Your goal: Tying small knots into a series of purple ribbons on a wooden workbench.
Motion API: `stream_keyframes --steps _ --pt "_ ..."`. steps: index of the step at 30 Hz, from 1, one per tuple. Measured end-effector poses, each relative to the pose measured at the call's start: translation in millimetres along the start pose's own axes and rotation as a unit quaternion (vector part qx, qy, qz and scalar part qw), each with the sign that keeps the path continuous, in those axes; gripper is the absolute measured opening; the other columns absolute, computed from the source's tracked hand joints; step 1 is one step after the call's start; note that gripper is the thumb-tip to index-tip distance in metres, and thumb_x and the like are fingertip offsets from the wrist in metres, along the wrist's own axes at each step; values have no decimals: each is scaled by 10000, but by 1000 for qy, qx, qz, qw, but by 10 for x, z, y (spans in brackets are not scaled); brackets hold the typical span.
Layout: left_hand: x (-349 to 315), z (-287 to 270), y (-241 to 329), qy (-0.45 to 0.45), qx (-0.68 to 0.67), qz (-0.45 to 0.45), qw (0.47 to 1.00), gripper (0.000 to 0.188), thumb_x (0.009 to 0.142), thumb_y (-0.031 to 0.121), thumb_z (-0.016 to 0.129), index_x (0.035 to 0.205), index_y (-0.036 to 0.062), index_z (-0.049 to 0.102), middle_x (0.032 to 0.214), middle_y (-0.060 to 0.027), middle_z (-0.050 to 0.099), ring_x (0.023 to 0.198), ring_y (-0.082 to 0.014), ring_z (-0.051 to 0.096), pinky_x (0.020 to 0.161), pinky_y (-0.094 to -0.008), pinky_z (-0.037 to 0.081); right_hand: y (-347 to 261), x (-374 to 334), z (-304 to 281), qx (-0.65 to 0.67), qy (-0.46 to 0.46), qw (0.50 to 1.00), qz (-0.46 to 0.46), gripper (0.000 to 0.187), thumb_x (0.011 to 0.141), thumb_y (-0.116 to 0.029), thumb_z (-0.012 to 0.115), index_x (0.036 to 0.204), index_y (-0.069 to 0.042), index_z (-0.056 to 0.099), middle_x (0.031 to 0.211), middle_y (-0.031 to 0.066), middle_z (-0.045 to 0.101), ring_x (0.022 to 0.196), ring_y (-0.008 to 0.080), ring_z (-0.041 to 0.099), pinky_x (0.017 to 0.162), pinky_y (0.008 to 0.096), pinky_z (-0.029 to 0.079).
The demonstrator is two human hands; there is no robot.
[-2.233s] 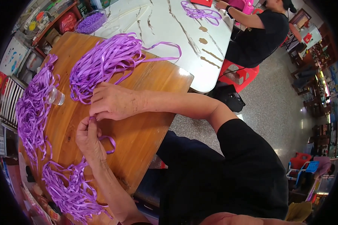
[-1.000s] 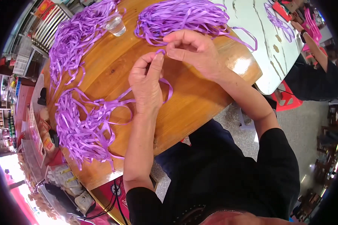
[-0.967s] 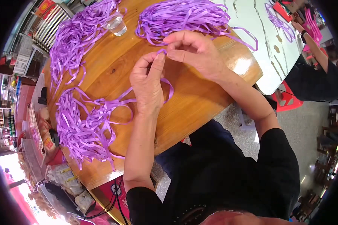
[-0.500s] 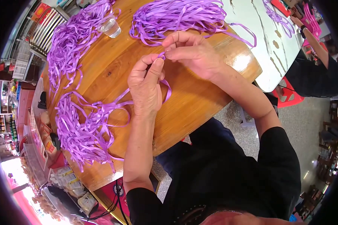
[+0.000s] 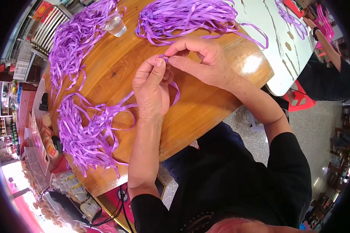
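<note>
Between both hands, over the wooden table point(image 5: 194, 116), a purple ribbon point(image 5: 164, 58) is pinched at one small spot. My left hand point(image 5: 151, 85) is closed on it between thumb and forefinger, the other fingers curled. My right hand point(image 5: 202, 62) meets it from the right, with thumb and forefinger pinched on the same bit. A length of this ribbon hangs down behind my left hand and shows again at its right side. Another strand runs left from that hand to a loose purple ribbon heap point(image 5: 85, 136). Fingertips hide the detail at the pinch.
A bundle of purple ribbons point(image 5: 186, 19) lies at the far middle and a larger pile point(image 5: 74, 46) at the far left. By that pile stands a clear cup point(image 5: 116, 26). A white marbled table point(image 5: 278, 58) adjoins on the right, where another person's arm point(image 5: 328, 46) reaches in.
My right hand has shifted slightly left and its forefinger has come down beside the thumb onto the ribbon. My left hand's grip stays nearly where it was.
</note>
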State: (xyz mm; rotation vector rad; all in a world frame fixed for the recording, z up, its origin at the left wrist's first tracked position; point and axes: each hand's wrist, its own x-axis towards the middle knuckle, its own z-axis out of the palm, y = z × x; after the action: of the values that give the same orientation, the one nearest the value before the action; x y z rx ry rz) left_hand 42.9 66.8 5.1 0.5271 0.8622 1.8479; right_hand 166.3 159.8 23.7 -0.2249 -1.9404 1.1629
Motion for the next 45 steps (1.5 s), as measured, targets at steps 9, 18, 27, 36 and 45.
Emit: stream_keyframes --steps 9,18,27,36,45 --pt "22 -86 -9 -34 16 -14 999 106 859 117 617 920 30 621 784 8 588 634 -60 456 566 -204 344 33 37 -28 -146 19 981 -123 134 734 8 686 860 -21 649 822 66 620 802 188 594 690 274 469" --pt "-26 12 37 -41 61 -8 997 84 836 53 629 915 27 619 784 34 574 615 -35 427 549 -179 315 86 -2 -71 200 29 970 132 65 825 -20 611 886 -1 598 858 16 584 817 78 530 716 215 413" --pt "-18 -9 48 -5 98 29 995 83 831 45 632 910 23 621 749 47 557 586 -11 388 508 -168 278 31 27 -114 97 38 990 98 179 836 -71 624 1000 0 615 935 44 614 890 108 552 760 227 436" --pt "4 -27 30 -20 96 -7 995 78 841 46 614 907 4 623 720 47 553 534 -8 356 475 -166 260 61 59 -135 -312 -18 921 -232 344 648 -154 741 974 -78 663 906 33 618 833 223 553 750 342 423" --pt "4 -20 56 -4 197 23 980 62 844 38 610 892 5 630 789 13 599 673 -43 495 604 -177 373 101 56 -209 -298 -37 926 -231 196 650 -57 733 823 -70 642 768 26 579 753 207 547 671 328 416"
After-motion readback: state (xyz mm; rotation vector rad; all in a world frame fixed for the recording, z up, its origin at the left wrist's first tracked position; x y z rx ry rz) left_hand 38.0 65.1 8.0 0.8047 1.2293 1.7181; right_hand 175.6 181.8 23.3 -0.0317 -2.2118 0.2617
